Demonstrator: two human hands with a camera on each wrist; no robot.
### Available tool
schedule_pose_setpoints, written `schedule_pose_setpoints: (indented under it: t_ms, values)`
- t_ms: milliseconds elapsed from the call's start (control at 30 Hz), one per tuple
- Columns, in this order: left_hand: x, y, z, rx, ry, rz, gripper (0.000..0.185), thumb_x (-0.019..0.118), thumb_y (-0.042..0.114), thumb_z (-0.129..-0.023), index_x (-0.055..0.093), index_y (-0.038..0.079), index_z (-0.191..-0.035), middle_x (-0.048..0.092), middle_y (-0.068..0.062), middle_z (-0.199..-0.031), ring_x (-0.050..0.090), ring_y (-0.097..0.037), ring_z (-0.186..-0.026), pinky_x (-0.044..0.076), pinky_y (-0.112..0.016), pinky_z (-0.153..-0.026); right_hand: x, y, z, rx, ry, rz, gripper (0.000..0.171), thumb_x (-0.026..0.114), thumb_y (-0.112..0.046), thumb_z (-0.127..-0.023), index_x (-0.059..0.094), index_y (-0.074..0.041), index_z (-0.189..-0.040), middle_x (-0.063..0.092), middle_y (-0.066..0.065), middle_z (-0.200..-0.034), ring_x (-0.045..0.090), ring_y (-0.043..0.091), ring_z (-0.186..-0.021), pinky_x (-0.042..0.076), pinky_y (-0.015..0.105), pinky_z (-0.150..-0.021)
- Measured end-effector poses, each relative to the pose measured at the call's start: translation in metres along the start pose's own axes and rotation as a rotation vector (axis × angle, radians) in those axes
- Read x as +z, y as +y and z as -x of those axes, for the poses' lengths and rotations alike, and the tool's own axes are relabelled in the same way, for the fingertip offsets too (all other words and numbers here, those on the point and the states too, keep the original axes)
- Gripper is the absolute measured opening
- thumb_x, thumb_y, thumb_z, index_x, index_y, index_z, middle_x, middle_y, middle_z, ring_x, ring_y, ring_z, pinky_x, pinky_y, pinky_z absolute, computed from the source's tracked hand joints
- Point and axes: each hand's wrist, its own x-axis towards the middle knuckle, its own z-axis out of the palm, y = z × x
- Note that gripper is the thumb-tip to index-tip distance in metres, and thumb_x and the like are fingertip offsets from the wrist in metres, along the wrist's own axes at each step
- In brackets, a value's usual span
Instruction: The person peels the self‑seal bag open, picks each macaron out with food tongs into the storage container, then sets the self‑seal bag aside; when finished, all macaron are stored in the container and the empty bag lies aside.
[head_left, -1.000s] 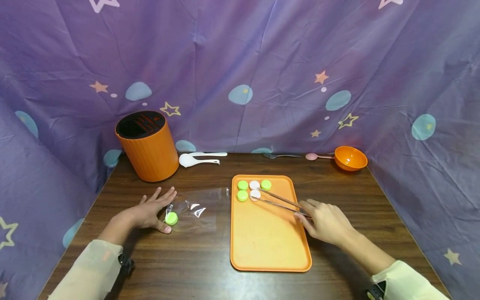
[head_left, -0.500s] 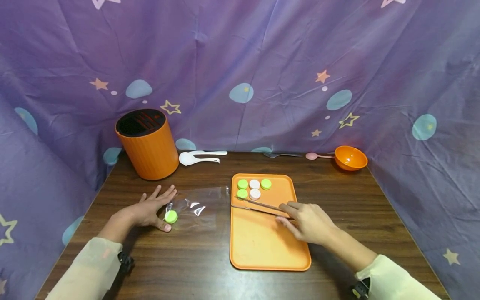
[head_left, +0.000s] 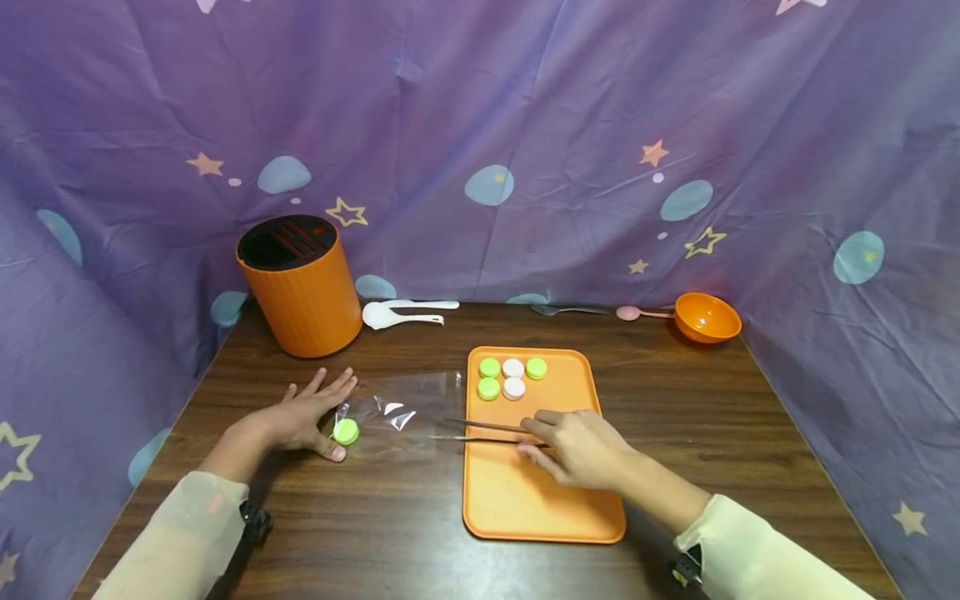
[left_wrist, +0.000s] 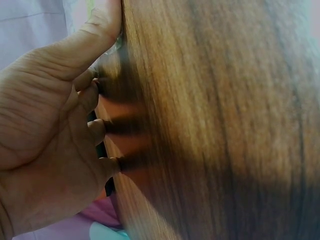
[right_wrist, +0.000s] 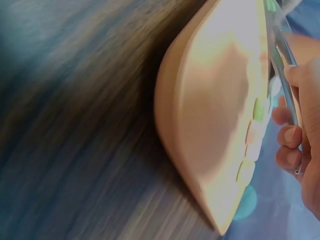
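My left hand (head_left: 300, 421) rests on the table with fingers spread, at the left end of a clear plastic bag (head_left: 420, 400). Between its thumb and index finger lies a green macaron (head_left: 346, 432); whether it is inside the bag or under its edge I cannot tell. My right hand (head_left: 581, 446) grips metal tongs (head_left: 491, 427) above the orange tray (head_left: 543, 512). The tongs point left, their tips apart over the bag's right part, with nothing between them. Several green macarons (head_left: 488, 388) and two whitish-pink macarons (head_left: 513, 388) sit at the tray's far left corner.
An orange knife block (head_left: 303, 300) stands at the back left, beside white spoons (head_left: 382, 317). Along the back edge lie a fork (head_left: 566, 310) and a pink spoon (head_left: 633, 313) next to an orange bowl (head_left: 707, 318). A purple curtain (head_left: 420, 150) encloses the table.
My right hand has moved left with the tongs, from the whitish macarons on the tray to over the bag. My left hand, the bag and the macarons have stayed put.
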Motion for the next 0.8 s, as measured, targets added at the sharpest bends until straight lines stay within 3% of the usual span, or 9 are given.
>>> schedule_pose_setpoints:
  t_ms: [400, 633, 800]
  values:
    - [0.003, -0.002, -0.001, 0.007, 0.002, 0.014, 0.149, 0.089, 0.078, -0.065, 0.015, 0.019, -0.179, -0.003, -0.010, -0.188, -0.018, -0.051, -0.170, -0.013, -0.085, -0.127, 0.016, -0.023, -0.031, -0.026, -0.042, 0.021, 0.026, 0.074, -0.044, -0.105, 0.076, -0.019, -0.111, 0.064, -0.010, -0.085, 0.055, 0.004, -0.058, 0.051, 0.028, -0.049]
    - [-0.003, 0.016, 0.009, 0.013, 0.009, 0.016, 0.143, 0.092, 0.067, -0.070, 0.015, 0.015, -0.179, -0.003, -0.012, -0.188, -0.016, -0.054, -0.169, -0.013, -0.086, -0.125, 0.025, -0.037, -0.052, -0.026, -0.093, 0.010, 0.029, 0.070, -0.047, -0.106, 0.075, -0.019, -0.110, 0.063, -0.010, -0.086, 0.047, 0.000, -0.058, 0.047, 0.024, -0.047]
    - [0.001, 0.005, 0.004, 0.018, 0.024, 0.006, 0.150, 0.091, 0.076, -0.064, 0.016, 0.014, -0.178, -0.001, -0.013, -0.188, -0.016, -0.052, -0.170, -0.013, -0.085, -0.126, 0.030, -0.043, -0.066, -0.032, -0.115, -0.007, 0.026, 0.068, -0.043, -0.107, 0.070, -0.018, -0.103, 0.062, -0.008, -0.085, 0.047, 0.000, -0.058, 0.041, 0.021, -0.046]
